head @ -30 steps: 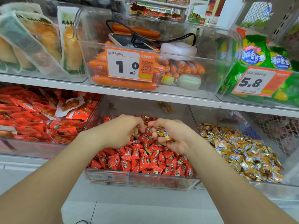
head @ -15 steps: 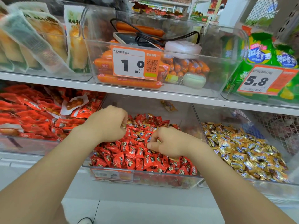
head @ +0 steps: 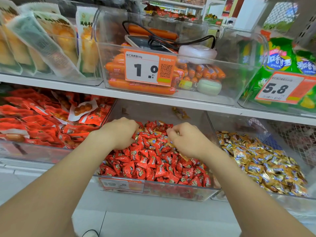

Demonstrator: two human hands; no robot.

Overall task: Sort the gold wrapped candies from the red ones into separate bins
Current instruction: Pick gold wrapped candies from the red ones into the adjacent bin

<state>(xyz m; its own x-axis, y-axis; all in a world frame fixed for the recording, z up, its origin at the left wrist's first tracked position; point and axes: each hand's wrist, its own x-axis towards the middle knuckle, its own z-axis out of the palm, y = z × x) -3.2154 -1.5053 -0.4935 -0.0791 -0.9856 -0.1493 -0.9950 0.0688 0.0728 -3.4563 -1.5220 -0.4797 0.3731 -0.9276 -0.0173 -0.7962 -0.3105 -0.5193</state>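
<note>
Red candies (head: 153, 166): front tag (head: 122, 184) blurred; sausage tag (head: 148, 65) reads "1.0".

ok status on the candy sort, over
left hand and right hand curled into red candies, grip hidden. gold strays mixed among them. gold bin to the right, path clear.

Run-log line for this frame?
step: picking gold strays from red bin | left hand: fingers curled in red candies, grip unclear | right hand: same | gold bin: adjacent right
</note>
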